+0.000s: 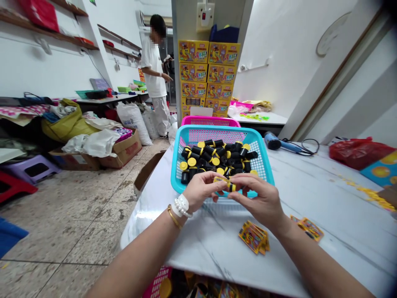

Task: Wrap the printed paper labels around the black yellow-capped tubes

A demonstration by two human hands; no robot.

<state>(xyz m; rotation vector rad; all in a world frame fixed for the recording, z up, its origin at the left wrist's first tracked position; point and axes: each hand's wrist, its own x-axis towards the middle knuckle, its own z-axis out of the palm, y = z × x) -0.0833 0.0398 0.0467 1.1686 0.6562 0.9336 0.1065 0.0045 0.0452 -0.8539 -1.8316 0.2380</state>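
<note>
Just below the middle of the frame, over the near rim of a blue basket, I can see a small yellow-and-black piece held in the air between two bare hands. The left hand is nearly closed, thumb and fingers pinching the printed yellow end. The right hand is partly curled, its thumb and forefinger closed on the other end, by the black band.

The basket stands on a marbled white table, heaped with black cylinders, many with yellow caps. A fanned stack of printed cards lies below the right hand, and a smaller bunch of cards lies toward the lower right. At upper left of centre, another person stands side-on.

From here I'd judge the piece light and fairly stiff, probably smooth plastic, so its rounded side could roll or slip. It looks more slippery than fragile. A fingertip pinch near each end seems the best hold; squeezing hard on the printed part might crease or smudge it.
</note>
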